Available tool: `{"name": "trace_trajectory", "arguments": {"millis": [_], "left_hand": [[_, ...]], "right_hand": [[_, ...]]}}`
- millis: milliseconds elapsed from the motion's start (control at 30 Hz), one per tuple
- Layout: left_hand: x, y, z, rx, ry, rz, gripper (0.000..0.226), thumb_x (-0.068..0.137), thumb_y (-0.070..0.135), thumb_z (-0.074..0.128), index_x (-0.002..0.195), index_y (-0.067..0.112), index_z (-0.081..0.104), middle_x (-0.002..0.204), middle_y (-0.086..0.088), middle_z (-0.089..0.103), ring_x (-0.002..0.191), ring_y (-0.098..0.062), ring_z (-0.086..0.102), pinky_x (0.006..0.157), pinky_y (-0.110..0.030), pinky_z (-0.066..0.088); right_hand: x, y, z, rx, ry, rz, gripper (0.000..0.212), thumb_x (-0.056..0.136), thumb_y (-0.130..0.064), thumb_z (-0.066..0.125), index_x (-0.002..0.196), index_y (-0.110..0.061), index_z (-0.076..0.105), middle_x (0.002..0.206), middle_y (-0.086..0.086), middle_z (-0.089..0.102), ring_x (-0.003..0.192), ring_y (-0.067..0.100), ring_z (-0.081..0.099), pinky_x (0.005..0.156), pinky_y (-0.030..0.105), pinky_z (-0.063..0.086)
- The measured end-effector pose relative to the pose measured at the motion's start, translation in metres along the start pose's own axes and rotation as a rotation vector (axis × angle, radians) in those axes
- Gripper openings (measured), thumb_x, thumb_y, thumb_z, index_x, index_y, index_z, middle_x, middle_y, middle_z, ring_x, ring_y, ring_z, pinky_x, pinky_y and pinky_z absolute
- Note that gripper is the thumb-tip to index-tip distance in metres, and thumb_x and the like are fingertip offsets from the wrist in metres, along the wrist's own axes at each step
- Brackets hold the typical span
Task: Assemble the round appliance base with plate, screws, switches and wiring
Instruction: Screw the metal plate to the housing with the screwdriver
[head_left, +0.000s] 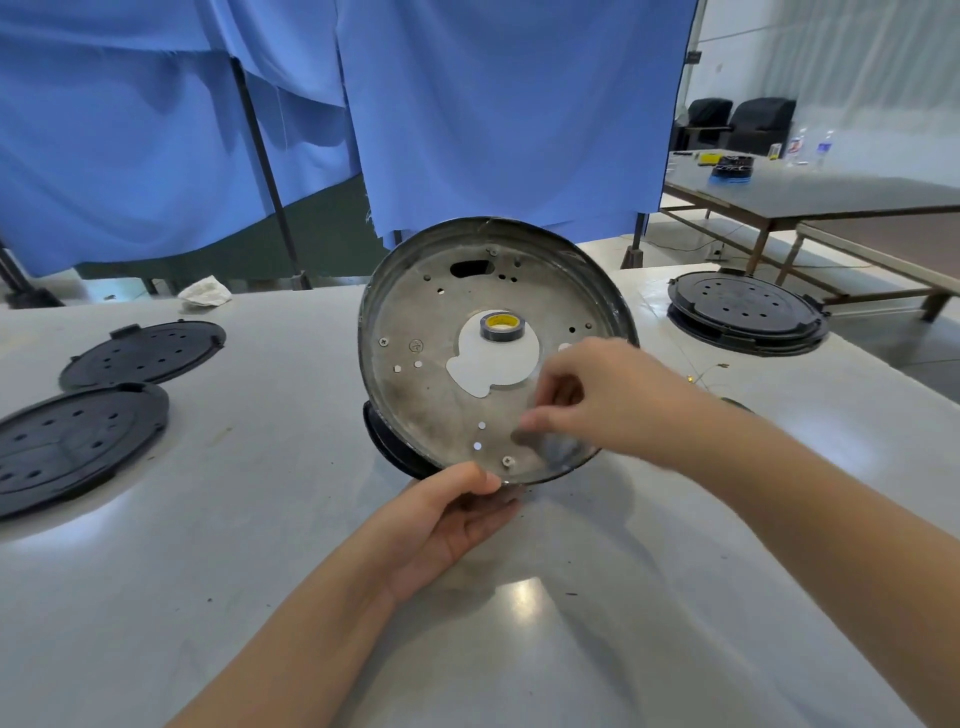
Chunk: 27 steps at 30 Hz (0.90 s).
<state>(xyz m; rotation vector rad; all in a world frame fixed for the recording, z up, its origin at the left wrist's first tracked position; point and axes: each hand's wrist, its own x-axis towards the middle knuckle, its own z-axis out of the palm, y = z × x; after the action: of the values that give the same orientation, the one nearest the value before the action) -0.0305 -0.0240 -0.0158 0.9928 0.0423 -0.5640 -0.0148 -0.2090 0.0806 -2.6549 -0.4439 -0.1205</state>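
Note:
A round grey metal plate with several holes and a large centre cutout is tilted up toward me above the white table. My left hand grips its lower rim, thumb on the inner face. My right hand hovers over the plate's lower right, thumb and fingers pinched together; I cannot tell whether something small is between them. A screw sits in the plate near its lower edge. A black round base lies on the table behind the plate's lower part. A roll of dark tape shows through the cutout.
Two black round covers lie on the table at the left. Another black base stands at the right. Thin wires lie behind my right hand. Blue curtains hang behind, a crumpled white cloth lies at the far edge.

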Motion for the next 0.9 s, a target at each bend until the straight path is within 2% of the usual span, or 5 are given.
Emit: {"name": "trace_trajectory", "arguments": {"millis": [233,333,433,567,900], "left_hand": [[-0.003,0.002,0.002,-0.069,0.011,-0.005,0.072,0.053,0.006,0.074,0.122,-0.006,0.059,0.127,-0.024,0.062,0.118,-0.036,0.06,0.082,-0.035,0.059],[-0.006,0.002,0.002,-0.066,0.013,-0.009,0.073,0.054,0.007,0.073,0.124,-0.006,0.057,0.126,-0.024,0.063,0.118,-0.035,0.061,0.087,-0.036,0.058],[-0.008,0.001,0.003,-0.064,0.019,-0.017,0.07,0.053,0.008,0.073,0.121,-0.006,0.059,0.124,-0.024,0.064,0.115,-0.033,0.064,0.092,-0.038,0.055],[-0.008,0.0,0.003,-0.067,0.032,-0.016,0.067,0.053,0.008,0.073,0.117,-0.007,0.06,0.123,-0.026,0.064,0.114,-0.033,0.064,0.093,-0.041,0.053],[-0.007,0.001,0.0,-0.091,0.018,-0.019,0.062,0.054,0.007,0.074,0.113,-0.007,0.062,0.123,-0.027,0.064,0.114,-0.032,0.064,0.094,-0.043,0.053]], "right_hand": [[0.004,0.065,-0.051,-0.161,0.231,0.247,0.008,0.086,-0.031,0.062,0.08,-0.026,0.064,0.081,-0.009,0.064,0.075,0.011,0.06,0.071,0.032,0.052],[0.003,0.105,-0.056,-0.373,0.054,0.516,0.017,0.086,-0.025,0.064,0.097,-0.013,0.066,0.093,0.005,0.067,0.087,0.023,0.063,0.083,0.038,0.055],[-0.005,0.122,-0.045,-0.454,-0.196,0.653,0.028,0.083,-0.023,0.07,0.098,-0.002,0.059,0.087,0.007,0.061,0.079,0.023,0.06,0.076,0.032,0.055],[-0.006,0.13,-0.031,-0.538,-0.253,0.681,0.031,0.08,-0.017,0.072,0.092,-0.008,0.045,0.074,0.004,0.048,0.08,0.024,0.056,0.072,0.031,0.052],[-0.013,0.15,-0.012,-0.494,-0.084,0.701,0.011,0.082,-0.014,0.057,0.086,-0.011,0.047,0.073,0.004,0.047,0.078,0.027,0.053,0.066,0.029,0.043]]}}
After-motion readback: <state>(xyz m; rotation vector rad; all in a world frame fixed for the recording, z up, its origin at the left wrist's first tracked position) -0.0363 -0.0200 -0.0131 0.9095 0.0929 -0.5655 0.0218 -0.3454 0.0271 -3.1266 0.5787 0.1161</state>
